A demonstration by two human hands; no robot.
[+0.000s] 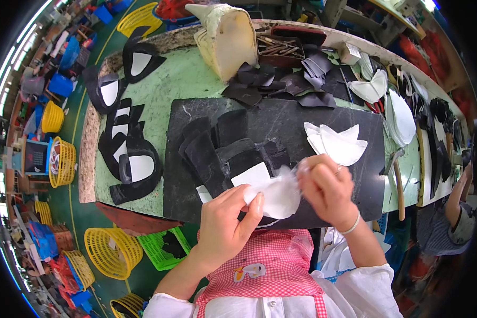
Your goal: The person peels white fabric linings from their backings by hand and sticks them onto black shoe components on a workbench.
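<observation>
My left hand (225, 217) pinches a rounded white sheet piece (282, 200) between thumb and fingers, above the front of a black work board (363, 180). At the far edge of that piece, my right hand (327, 192) is closed on a thin, translucent film (287, 174); motion blurs its fingertips. Under and beyond my hands lie several black fabric pieces (204, 153), fanned out, with a white patch (250, 174) on one. A stack of white cut pieces (336, 144) lies fanned on the board to the right.
Black curved pieces with white patches (140, 168) line the table's left. A large cone-shaped roll (230, 40), black scraps (281, 82) and a box of tools (281, 47) stand at the back. A hammer (399, 185) lies right. Yellow baskets (113, 252) stand on the floor; a co-worker's arm (456, 196) shows far right.
</observation>
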